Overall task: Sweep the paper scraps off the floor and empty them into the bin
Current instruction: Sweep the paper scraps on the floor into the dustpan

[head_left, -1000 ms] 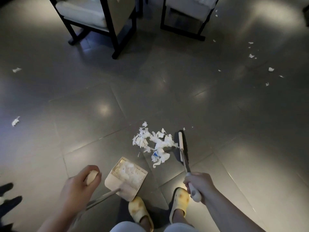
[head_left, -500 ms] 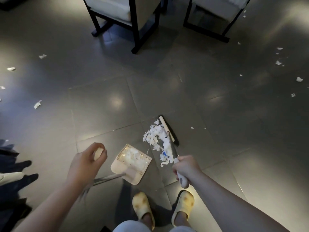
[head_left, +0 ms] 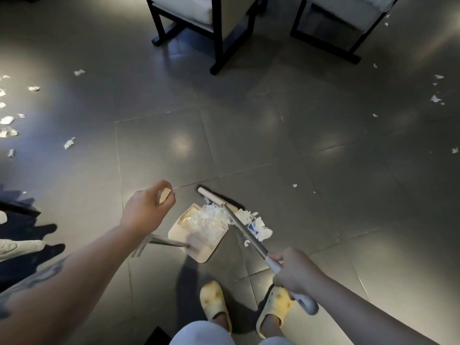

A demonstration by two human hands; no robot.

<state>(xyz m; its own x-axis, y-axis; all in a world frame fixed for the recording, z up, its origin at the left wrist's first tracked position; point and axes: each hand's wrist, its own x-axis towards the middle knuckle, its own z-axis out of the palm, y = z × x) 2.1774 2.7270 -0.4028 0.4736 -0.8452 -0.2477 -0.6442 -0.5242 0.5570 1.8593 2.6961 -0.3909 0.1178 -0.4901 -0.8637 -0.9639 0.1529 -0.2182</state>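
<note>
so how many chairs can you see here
2, both at the top edge and cut off: one chair top centre, the other chair top right. More may stand outside the view.

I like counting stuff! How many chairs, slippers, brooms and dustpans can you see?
Chairs: 2
Yellow slippers: 2
Brooms: 1
Dustpans: 1
Total: 6
</note>
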